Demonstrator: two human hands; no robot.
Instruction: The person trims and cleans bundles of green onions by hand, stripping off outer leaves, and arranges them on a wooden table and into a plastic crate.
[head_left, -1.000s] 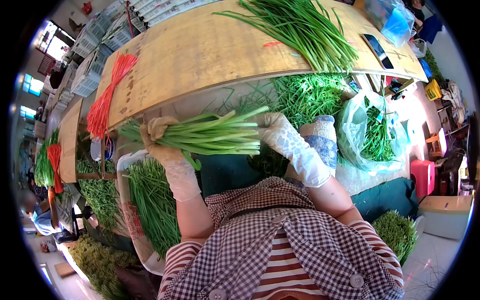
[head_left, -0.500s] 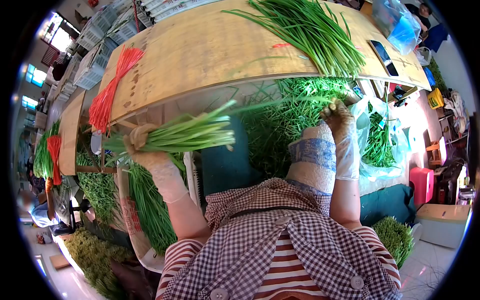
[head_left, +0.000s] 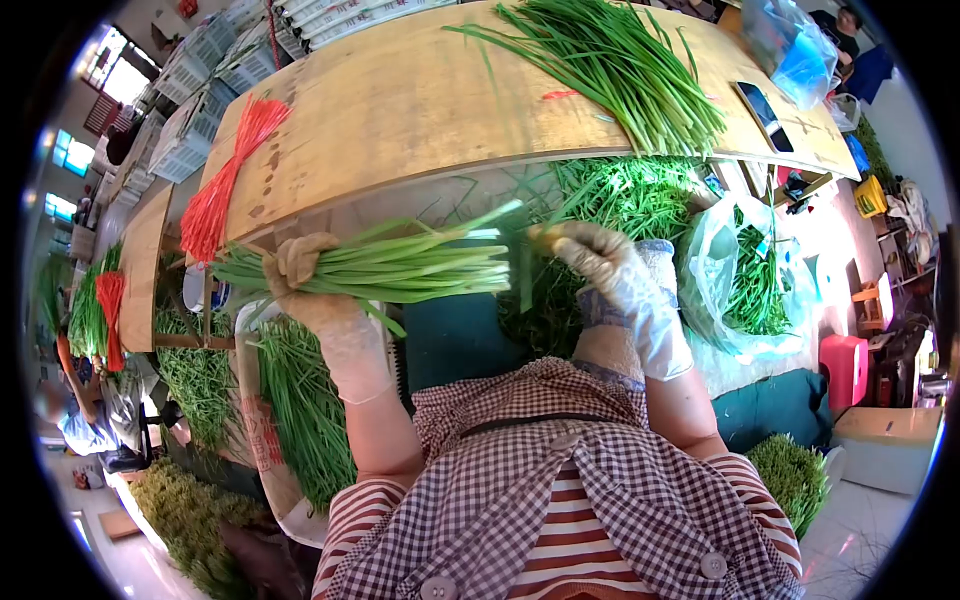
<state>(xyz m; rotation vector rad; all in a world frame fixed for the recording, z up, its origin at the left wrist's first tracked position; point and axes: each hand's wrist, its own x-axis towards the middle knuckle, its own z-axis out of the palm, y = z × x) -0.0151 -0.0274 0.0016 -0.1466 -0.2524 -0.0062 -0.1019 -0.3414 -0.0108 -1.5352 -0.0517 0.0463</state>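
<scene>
My left hand [head_left: 298,275], in a thin pale glove, is closed around a bunch of garlic chives [head_left: 415,265]. The pale cut stems point right and the green leaves trail left behind the fist. My right hand [head_left: 600,262], also gloved, has its fingers pinched together just beyond the stem ends. A blurred green strand [head_left: 525,265] hangs by its fingertips; whether they grip it is unclear. Ahead, a larger pile of chives [head_left: 630,75] lies on the wooden table [head_left: 380,110].
Red plastic ties [head_left: 235,175] hang over the table's left edge. A phone [head_left: 764,116] lies at the right. Loose greens [head_left: 620,190] heap below the table, beside a clear bag [head_left: 710,270]. A bin of chives [head_left: 300,410] stands at left. Another person [head_left: 85,430] works at far left.
My right hand has come left and inward, from out over the right knee to the stem ends. The stretched green streak is gone. My left hand and its bunch have shifted slightly right.
</scene>
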